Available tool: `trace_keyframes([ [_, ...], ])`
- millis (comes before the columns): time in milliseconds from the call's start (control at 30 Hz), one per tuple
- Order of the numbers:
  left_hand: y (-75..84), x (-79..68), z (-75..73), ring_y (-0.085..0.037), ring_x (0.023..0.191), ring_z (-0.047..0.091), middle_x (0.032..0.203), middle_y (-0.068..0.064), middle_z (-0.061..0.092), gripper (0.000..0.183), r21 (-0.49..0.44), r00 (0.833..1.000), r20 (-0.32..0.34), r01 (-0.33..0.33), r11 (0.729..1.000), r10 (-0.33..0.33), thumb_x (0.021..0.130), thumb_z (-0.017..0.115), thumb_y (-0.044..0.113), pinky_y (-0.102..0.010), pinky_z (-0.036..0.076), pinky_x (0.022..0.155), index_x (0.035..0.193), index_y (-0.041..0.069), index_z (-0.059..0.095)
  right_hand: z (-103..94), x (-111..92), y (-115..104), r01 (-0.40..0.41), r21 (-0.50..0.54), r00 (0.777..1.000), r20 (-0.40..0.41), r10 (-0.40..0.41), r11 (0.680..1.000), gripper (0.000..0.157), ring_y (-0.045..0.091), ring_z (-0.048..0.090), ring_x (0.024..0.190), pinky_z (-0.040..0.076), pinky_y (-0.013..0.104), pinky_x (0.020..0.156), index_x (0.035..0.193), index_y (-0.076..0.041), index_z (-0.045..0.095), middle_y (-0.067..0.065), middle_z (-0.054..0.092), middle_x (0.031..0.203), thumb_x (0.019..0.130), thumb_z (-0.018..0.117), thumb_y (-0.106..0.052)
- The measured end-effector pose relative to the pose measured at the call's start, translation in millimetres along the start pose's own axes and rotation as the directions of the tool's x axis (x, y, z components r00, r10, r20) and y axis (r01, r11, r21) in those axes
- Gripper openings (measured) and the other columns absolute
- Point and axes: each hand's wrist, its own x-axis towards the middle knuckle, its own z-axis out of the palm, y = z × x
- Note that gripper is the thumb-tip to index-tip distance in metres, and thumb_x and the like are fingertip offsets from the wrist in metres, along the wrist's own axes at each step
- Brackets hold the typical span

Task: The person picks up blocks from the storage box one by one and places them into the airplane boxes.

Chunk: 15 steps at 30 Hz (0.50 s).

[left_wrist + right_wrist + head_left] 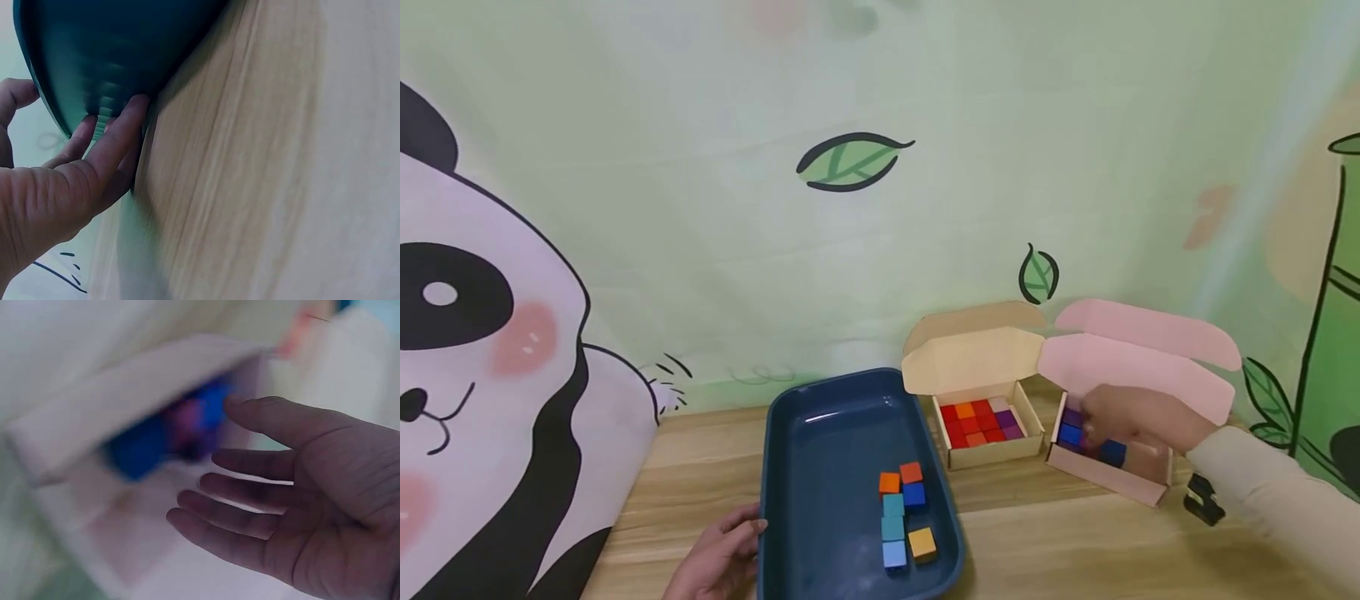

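At the right, my right hand (1138, 417) reaches over the open pink box (1105, 481), where blue blocks (1070, 435) and purple blocks (1072, 417) lie. In the right wrist view its fingers are extended and spread beside the blurred blue block (139, 450), holding nothing. My left hand (721, 557) grips the left side of the dark blue tray (823, 492), thumb over the rim and fingers against the outer wall. Inside the tray, toward its right side, several cubes stand grouped: orange (889, 482), red-orange (911, 472), blue (913, 495), teal (892, 528), light blue (894, 555) and yellow (922, 544).
Between tray and pink box stands an open cream box (996, 452) filled with red blocks (976, 423), some orange and purple. Both lids lean up toward the printed backdrop (737, 250). A small black object (1204, 500) shows by the right wrist, above the wooden table (1037, 542).
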Motion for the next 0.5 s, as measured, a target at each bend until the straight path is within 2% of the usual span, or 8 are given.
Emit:
trace_keyframes([
  [100, 0.9, -1.8, -0.8, -0.016, 0.095, 0.068, 0.105, -0.005, 0.073, 0.055, -0.01, 1.0, -0.012, 0.001, 1.0, -0.002, 0.101, 0.056, 0.012, -0.037, 0.055, 0.086, 0.148, -0.007, 0.035, -22.1, 13.7, -20.7, 0.055, -0.014, 0.998, -0.027, -0.056, 0.998, 0.019, 0.016, 0.055, 0.074, 0.052, 0.035, 0.07, 0.102, -0.001, 0.071, 0.002, 0.065, 0.086, 0.089, 0.074, -0.014],
  [167, 1.2, -1.8, -0.6, -0.017, 0.096, 0.068, 0.106, -0.006, 0.073, 0.056, -0.005, 1.0, -0.009, 0.002, 1.0, -0.002, 0.101, 0.056, 0.013, -0.038, 0.055, 0.086, 0.149, -0.008, 0.035, -31.1, 22.1, -38.9, 0.13, -0.053, 0.99, -0.049, -0.132, 0.99, 0.022, 0.018, 0.057, 0.079, 0.055, 0.037, 0.078, 0.107, 0.001, 0.072, 0.006, 0.067, 0.093, 0.089, 0.073, -0.013],
  [333, 0.7, -1.2, 1.6, -0.017, 0.097, 0.068, 0.108, -0.007, 0.073, 0.06, 0.017, 1.0, -0.009, -0.012, 1.0, 0.012, 0.101, 0.056, 0.012, -0.039, 0.056, 0.086, 0.15, -0.011, 0.03, -40.3, 39.9, -100.1, 0.235, -0.089, 0.964, -0.11, -0.244, 0.968, 0.025, 0.027, 0.063, 0.099, 0.055, 0.042, 0.091, 0.115, -0.004, 0.072, 0.015, 0.067, 0.113, 0.092, 0.073, -0.014],
  [500, -0.2, -0.6, 2.1, -0.017, 0.096, 0.068, 0.107, -0.006, 0.072, 0.059, 0.004, 1.0, -0.024, -0.015, 1.0, 0.015, 0.101, 0.056, 0.012, -0.038, 0.056, 0.086, 0.15, -0.01, 0.031, -43.6, 66.1, -163.0, 0.333, -0.097, 0.934, -0.107, -0.342, 0.938, 0.026, 0.027, 0.063, 0.107, 0.054, 0.038, 0.094, 0.119, -0.005, 0.071, 0.013, 0.066, 0.119, 0.094, 0.072, -0.015],
])
